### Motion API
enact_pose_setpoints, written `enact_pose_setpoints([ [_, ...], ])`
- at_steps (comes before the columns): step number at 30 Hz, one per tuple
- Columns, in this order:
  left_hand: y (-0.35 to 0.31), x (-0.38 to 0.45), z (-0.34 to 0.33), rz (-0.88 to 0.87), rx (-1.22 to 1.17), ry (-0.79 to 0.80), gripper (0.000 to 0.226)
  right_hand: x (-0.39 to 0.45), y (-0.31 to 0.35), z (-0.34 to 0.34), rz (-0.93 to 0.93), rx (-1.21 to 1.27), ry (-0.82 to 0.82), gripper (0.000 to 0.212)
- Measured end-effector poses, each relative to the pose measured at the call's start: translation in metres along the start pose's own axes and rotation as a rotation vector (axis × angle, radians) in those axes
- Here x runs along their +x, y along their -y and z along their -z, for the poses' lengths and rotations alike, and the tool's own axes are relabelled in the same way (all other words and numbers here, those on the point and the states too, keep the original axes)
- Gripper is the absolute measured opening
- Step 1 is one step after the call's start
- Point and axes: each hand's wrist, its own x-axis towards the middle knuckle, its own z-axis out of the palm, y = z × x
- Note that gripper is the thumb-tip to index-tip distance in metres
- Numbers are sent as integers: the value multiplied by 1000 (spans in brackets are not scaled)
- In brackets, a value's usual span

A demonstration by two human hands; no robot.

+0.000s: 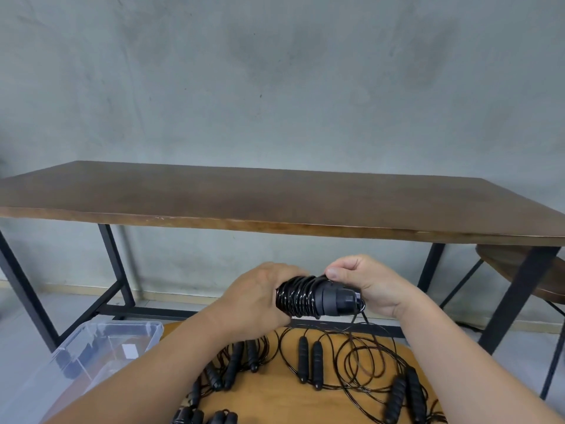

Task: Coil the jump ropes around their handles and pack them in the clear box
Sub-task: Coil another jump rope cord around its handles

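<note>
Left hand (256, 296) and right hand (363, 283) grip coiled jump rope (308, 296) above loose ropes (351, 365), clear box (101, 347) left.

I log: glossy black jump ropes (318, 362), lower centre; tan wooden stool top (275, 396); dark brown table (275, 194); clear box (101, 350), lower left; mottled grey wall (275, 71).

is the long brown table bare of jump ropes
Yes, the brown table shows no ropes on top; the loose jump ropes lie on the lower round wooden surface beneath the hands.
</note>
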Motion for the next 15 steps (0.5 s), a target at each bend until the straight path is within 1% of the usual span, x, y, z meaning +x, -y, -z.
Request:
enact_pose_setpoints([
  [4,-6,-2,3,50,-86,-12,38,-1,-11,-13,4,129,-67,22],
  [7,-7,-4,1,129,-152,-46,48,0,-22,-26,-6,286,-117,21],
  [9,-7,-5,-2,169,-194,-62,52,0,-29,-34,6,376,-179,22],
  [15,-4,-6,-3,249,-183,-147,51,-8,-42,-63,33,451,-293,24],
])
